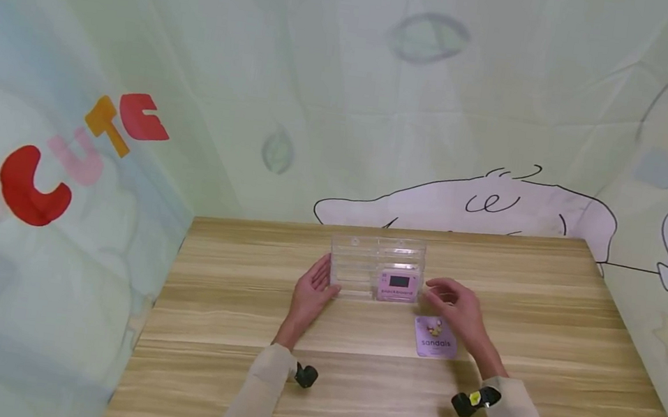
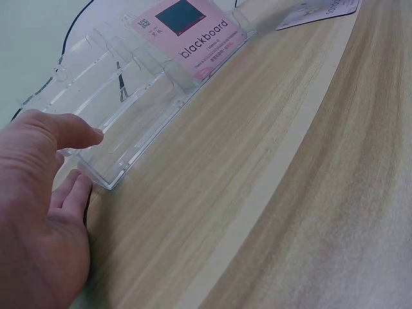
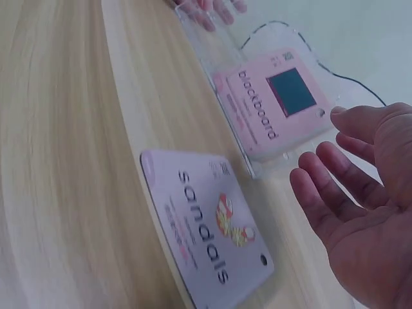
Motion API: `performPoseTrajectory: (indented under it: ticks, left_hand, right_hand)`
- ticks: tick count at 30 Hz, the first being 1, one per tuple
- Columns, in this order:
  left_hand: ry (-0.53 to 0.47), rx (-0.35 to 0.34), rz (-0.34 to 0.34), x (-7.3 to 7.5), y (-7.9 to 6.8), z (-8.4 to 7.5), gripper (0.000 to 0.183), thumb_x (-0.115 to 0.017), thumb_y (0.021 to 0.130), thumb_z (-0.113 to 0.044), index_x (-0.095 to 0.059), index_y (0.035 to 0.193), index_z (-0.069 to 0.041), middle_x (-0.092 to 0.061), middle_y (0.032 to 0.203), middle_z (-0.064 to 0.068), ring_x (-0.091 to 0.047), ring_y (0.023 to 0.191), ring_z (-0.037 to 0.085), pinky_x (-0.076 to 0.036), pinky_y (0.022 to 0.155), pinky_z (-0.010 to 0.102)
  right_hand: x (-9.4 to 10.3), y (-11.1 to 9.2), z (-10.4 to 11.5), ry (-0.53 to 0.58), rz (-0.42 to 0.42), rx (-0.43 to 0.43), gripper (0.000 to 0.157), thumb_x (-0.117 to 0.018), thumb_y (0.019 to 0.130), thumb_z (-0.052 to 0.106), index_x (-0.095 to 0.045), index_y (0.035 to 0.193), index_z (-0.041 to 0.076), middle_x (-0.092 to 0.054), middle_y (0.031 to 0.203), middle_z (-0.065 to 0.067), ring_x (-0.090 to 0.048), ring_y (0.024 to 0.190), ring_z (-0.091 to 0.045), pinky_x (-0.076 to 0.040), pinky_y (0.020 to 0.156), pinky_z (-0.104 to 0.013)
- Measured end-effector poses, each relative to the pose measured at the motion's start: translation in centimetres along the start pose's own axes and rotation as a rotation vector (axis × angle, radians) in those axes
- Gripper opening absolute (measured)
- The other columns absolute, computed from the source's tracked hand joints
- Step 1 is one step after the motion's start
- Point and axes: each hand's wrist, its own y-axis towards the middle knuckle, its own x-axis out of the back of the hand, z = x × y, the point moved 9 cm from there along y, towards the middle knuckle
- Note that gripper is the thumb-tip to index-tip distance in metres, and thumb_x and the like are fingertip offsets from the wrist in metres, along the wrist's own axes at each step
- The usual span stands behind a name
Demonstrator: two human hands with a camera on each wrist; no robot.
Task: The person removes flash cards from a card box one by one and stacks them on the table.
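Observation:
A clear plastic card rack [image 1: 354, 267] with stepped tiers stands on the table. My left hand [image 1: 311, 293] grips its left end, the thumb [image 2: 76, 131] over the front and the other fingers round the side. A pink "blackboard" card [image 1: 398, 285] sits in the rack's lower right part, and its print reads clearly in the right wrist view. Just off the rack's right end, my right hand [image 1: 456, 309] is held with loosely bent fingers and nothing between them. A lilac "sandals" card [image 1: 436, 337] lies face up on the table, below the right hand.
The wood-grain table [image 1: 358, 409] meets a printed cloth backdrop [image 1: 299, 91] at its far edge. More cloth, with coloured letters, hangs along the left side. Each wrist wears a small black camera, such as the one on the left wrist [image 1: 305, 376].

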Motion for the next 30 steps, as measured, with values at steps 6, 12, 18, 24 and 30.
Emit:
performPoseTrajectory:
  ticks: [6, 12, 18, 24, 30]
  left_hand:
    - [0.005, -0.001, 0.002, 0.0, 0.0, 0.0, 0.073, -0.068, 0.089, 0.016, -0.04, 0.156, 0.004, -0.043, 0.158, 0.023, -0.041, 0.147, 0.033, -0.039, 0.119, 0.032]
    - [-0.001, 0.001, 0.005, 0.0, -0.1, -0.2, 0.074, -0.068, 0.089, 0.016, -0.04, 0.156, 0.003, -0.042, 0.159, 0.023, -0.041, 0.147, 0.033, -0.038, 0.119, 0.032]
    - [-0.013, -0.008, 0.002, 0.0, -0.1, -0.1, 0.074, -0.068, 0.089, 0.016, -0.04, 0.156, 0.004, -0.042, 0.159, 0.024, -0.04, 0.147, 0.033, -0.037, 0.12, 0.033]
    - [-0.02, -0.011, 0.012, -0.2, -0.2, -0.7, 0.073, -0.068, 0.088, 0.016, -0.039, 0.155, 0.007, -0.041, 0.158, 0.027, -0.039, 0.147, 0.037, -0.036, 0.121, 0.037]
    - [-0.016, -0.009, 0.028, -0.4, -0.9, -2.5, 0.071, -0.067, 0.088, 0.018, -0.039, 0.153, 0.011, -0.041, 0.156, 0.03, -0.04, 0.146, 0.041, -0.039, 0.119, 0.038]
  right_hand:
    - [-1.0, 0.3, 0.6, 0.04, 0.007, -0.005, 0.031, -0.073, 0.098, 0.015, -0.069, 0.126, 0.003, -0.072, 0.112, -0.017, -0.068, 0.104, -0.033, -0.059, 0.095, -0.048]
    - [-1.7, 0.4, 0.6, 0.067, 0.022, -0.017, 0.033, -0.073, 0.098, 0.017, -0.069, 0.129, 0.006, -0.071, 0.113, -0.017, -0.067, 0.103, -0.032, -0.059, 0.093, -0.044]
    - [-1.7, 0.3, 0.7, 0.073, 0.016, -0.037, 0.035, -0.074, 0.098, 0.017, -0.068, 0.131, 0.008, -0.07, 0.111, -0.016, -0.067, 0.102, -0.032, -0.059, 0.088, -0.039]
    - [-1.8, 0.2, 0.3, 0.077, 0.02, -0.062, 0.039, -0.073, 0.098, 0.018, -0.066, 0.135, 0.008, -0.07, 0.113, -0.018, -0.068, 0.101, -0.032, -0.061, 0.081, -0.033]
    - [-2.0, 0.3, 0.2, 0.084, 0.027, -0.057, 0.039, -0.073, 0.099, 0.02, -0.067, 0.136, 0.008, -0.069, 0.115, -0.019, -0.068, 0.101, -0.032, -0.06, 0.08, -0.031]
